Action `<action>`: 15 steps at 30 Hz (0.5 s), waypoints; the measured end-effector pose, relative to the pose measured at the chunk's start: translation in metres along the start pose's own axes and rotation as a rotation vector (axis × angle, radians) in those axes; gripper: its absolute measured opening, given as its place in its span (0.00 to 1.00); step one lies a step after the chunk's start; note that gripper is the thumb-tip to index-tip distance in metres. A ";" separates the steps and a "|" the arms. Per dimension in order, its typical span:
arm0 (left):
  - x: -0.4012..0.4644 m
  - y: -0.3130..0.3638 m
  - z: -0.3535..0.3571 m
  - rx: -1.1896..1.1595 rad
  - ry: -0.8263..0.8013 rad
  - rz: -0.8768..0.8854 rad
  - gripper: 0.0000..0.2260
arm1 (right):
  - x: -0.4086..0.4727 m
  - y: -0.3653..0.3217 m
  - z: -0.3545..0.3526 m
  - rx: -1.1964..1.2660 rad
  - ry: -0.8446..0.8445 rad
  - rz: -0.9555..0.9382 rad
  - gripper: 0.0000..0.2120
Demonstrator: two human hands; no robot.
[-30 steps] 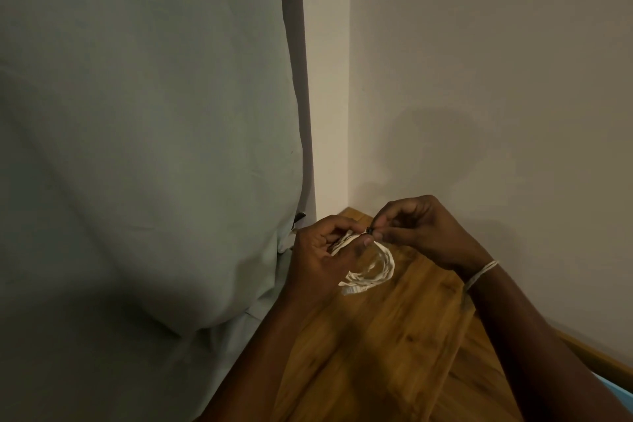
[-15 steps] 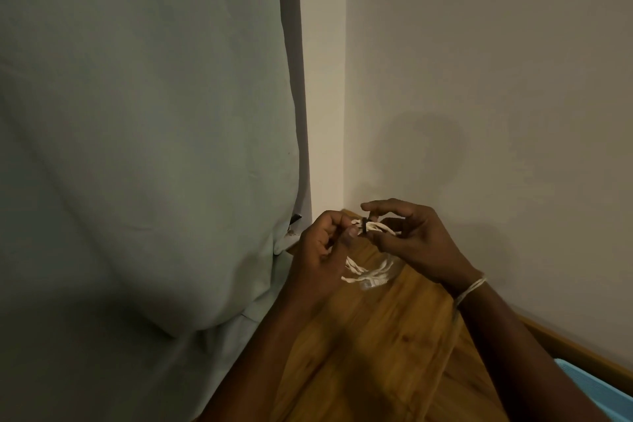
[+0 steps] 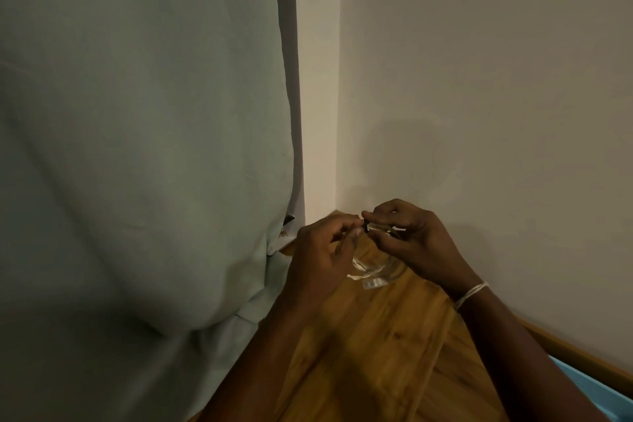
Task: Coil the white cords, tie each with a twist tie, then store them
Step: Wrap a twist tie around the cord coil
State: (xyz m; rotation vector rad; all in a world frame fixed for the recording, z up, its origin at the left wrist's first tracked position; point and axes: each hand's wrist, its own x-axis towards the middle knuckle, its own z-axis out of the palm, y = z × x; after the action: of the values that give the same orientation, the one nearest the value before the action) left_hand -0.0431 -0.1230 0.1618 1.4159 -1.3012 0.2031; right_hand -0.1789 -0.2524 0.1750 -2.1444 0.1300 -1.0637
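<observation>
A coiled white cord (image 3: pixel 375 272) hangs between both hands above the wooden table (image 3: pixel 376 346), its lower loops showing below my fingers. My left hand (image 3: pixel 322 253) grips the coil's left side, thumb and forefinger pinched at the top. My right hand (image 3: pixel 407 236) holds the upper loops with curled fingers. Between the two sets of fingertips sits a small dark twist tie (image 3: pixel 367 226), pinched from both sides. The upper part of the coil is hidden by my fingers.
A pale green curtain (image 3: pixel 144 147) hangs at the left and bulges over the table's edge. Plain walls (image 3: pixel 479 96) meet in a corner behind the hands. A light blue container edge (image 3: pixel 589 384) shows at the lower right. A white string circles my right wrist (image 3: pixel 471 295).
Both hands have risen slightly and drawn closer at the fingertips. The coil has turned, and its lower loops now hang further below the hands.
</observation>
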 end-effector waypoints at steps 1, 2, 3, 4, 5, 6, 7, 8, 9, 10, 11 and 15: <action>-0.001 0.001 0.000 0.063 0.016 0.050 0.11 | -0.001 -0.001 0.001 0.002 0.002 -0.001 0.14; -0.001 0.001 0.001 0.132 0.020 0.097 0.11 | -0.001 -0.002 0.002 0.003 0.003 -0.004 0.13; -0.003 0.001 0.002 0.191 0.014 0.133 0.11 | -0.002 -0.003 0.004 0.002 0.003 -0.009 0.13; -0.004 0.002 0.003 0.230 0.008 0.150 0.09 | -0.002 -0.004 0.005 0.000 0.004 -0.013 0.13; -0.004 0.002 0.003 0.245 0.007 0.148 0.06 | -0.003 -0.004 0.007 0.001 0.005 -0.017 0.14; -0.005 0.003 0.003 0.238 0.016 0.138 0.04 | -0.004 -0.005 0.008 0.008 0.006 -0.021 0.14; -0.006 0.004 0.003 0.212 0.030 0.126 0.03 | -0.005 -0.005 0.009 0.014 0.009 -0.026 0.14; -0.007 0.005 0.003 0.179 0.042 0.113 0.04 | -0.007 -0.006 0.009 0.015 0.016 -0.033 0.14; -0.007 0.006 0.003 0.151 0.046 0.104 0.05 | -0.008 -0.006 0.010 0.009 0.024 -0.037 0.14; -0.007 0.007 0.003 0.133 0.043 0.100 0.06 | -0.009 -0.006 0.010 0.002 0.029 -0.039 0.14; -0.007 0.008 0.003 0.130 0.041 0.101 0.08 | -0.010 -0.006 0.010 -0.001 0.031 -0.038 0.14; -0.005 0.008 0.005 0.191 0.011 0.151 0.14 | -0.011 -0.010 0.010 -0.019 0.047 -0.045 0.13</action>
State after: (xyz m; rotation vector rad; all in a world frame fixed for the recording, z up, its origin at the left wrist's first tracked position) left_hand -0.0536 -0.1214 0.1609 1.4730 -1.4100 0.4462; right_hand -0.1810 -0.2358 0.1703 -2.1490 0.1146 -1.1431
